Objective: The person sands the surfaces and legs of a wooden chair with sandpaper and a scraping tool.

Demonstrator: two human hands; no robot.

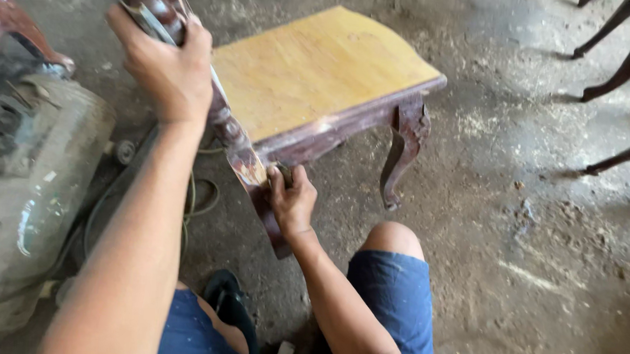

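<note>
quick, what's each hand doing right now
Left hand: closed around the top of the carved chair leg.
Right hand: closed on a small tool, pressed to the leg's lower part; what tool cannot be told.

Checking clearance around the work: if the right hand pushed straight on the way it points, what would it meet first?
The right hand points up toward the small table; it would likely meet the dark table edge just above it, though depth is unclear.
</note>
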